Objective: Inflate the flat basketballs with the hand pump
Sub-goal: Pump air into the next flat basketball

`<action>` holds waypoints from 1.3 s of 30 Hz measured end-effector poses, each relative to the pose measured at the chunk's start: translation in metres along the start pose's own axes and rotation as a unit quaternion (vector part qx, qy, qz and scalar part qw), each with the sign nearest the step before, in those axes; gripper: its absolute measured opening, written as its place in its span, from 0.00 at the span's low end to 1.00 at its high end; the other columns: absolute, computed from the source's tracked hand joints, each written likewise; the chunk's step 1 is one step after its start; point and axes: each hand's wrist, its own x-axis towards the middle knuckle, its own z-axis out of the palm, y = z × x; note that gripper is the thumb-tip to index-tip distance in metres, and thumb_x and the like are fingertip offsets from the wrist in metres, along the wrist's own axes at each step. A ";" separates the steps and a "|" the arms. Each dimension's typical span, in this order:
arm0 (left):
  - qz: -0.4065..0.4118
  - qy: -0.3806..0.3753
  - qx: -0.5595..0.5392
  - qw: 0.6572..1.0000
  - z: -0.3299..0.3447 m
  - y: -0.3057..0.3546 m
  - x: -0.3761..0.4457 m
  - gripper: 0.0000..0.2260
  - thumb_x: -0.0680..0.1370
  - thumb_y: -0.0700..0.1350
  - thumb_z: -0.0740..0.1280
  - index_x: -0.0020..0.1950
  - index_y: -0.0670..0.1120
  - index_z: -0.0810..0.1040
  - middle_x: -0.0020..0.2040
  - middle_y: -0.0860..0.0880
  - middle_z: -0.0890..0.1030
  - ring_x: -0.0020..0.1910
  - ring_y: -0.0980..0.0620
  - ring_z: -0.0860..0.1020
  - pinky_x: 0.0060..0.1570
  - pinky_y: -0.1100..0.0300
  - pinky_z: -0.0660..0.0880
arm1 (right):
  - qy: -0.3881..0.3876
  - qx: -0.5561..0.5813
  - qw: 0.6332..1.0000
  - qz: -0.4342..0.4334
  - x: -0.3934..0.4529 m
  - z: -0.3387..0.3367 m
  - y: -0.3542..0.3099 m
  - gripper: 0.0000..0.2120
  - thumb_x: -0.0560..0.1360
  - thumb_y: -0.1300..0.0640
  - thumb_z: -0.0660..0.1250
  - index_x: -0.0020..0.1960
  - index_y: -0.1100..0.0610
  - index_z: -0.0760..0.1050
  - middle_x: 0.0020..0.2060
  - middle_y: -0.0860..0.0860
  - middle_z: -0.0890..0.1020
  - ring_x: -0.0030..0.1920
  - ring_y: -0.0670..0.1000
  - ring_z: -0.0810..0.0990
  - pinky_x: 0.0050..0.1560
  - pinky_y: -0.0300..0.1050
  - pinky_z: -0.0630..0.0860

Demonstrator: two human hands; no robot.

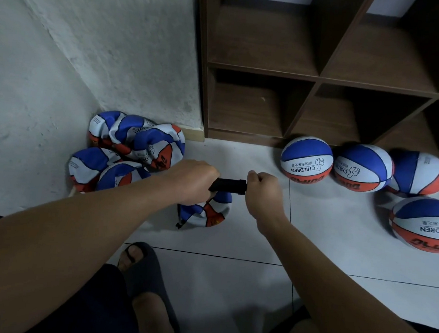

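Note:
A black hand pump [229,185] lies level between my two hands above the floor. My left hand [192,181] grips its barrel end, and my right hand [262,189] is closed on its handle end. Just under the pump hangs a crumpled flat basketball [210,212], blue, white and orange; the needle joint is hidden by my left hand. Several more flat basketballs [134,144] are heaped in the wall corner at the left. Several round inflated basketballs [307,157] sit on the floor at the right.
A dark brown cubby shelf [315,79] stands against the back wall, its compartments empty, with the inflated balls at its foot. A rough white wall [64,64] closes the left side. My sandalled foot [143,270] rests on the pale tiled floor [231,279] below my arms.

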 end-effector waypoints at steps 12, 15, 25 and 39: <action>-0.071 0.007 -0.019 0.997 0.001 -0.034 0.001 0.10 0.81 0.51 0.67 0.40 0.52 0.76 0.35 0.49 0.80 0.32 0.49 0.80 0.36 0.50 0.80 | 0.096 0.049 0.994 0.026 0.029 -0.052 0.002 0.13 0.84 0.53 0.63 0.43 0.57 0.76 0.39 0.54 0.76 0.41 0.57 0.73 0.42 0.53 0.74; -0.053 0.019 -0.013 0.998 0.006 -0.014 0.003 0.08 0.82 0.50 0.67 0.43 0.54 0.77 0.37 0.50 0.80 0.33 0.50 0.80 0.32 0.53 0.77 | 0.101 0.022 0.995 0.009 0.019 -0.038 0.001 0.16 0.86 0.53 0.61 0.45 0.61 0.77 0.39 0.55 0.78 0.40 0.56 0.75 0.47 0.55 0.77; -0.012 0.032 -0.001 0.999 0.008 0.003 0.004 0.03 0.82 0.49 0.69 0.52 0.51 0.80 0.39 0.51 0.79 0.36 0.50 0.79 0.32 0.55 0.73 | 0.029 0.007 0.999 -0.028 -0.002 0.000 -0.004 0.18 0.88 0.49 0.59 0.47 0.60 0.77 0.35 0.54 0.78 0.34 0.51 0.75 0.35 0.48 0.70; -0.037 0.049 0.019 0.998 0.010 -0.040 0.002 0.12 0.82 0.53 0.68 0.41 0.55 0.72 0.36 0.53 0.78 0.32 0.55 0.78 0.33 0.55 0.76 | 0.093 0.055 0.993 0.047 0.024 -0.049 0.006 0.12 0.83 0.51 0.65 0.44 0.54 0.76 0.43 0.56 0.81 0.44 0.58 0.77 0.45 0.56 0.78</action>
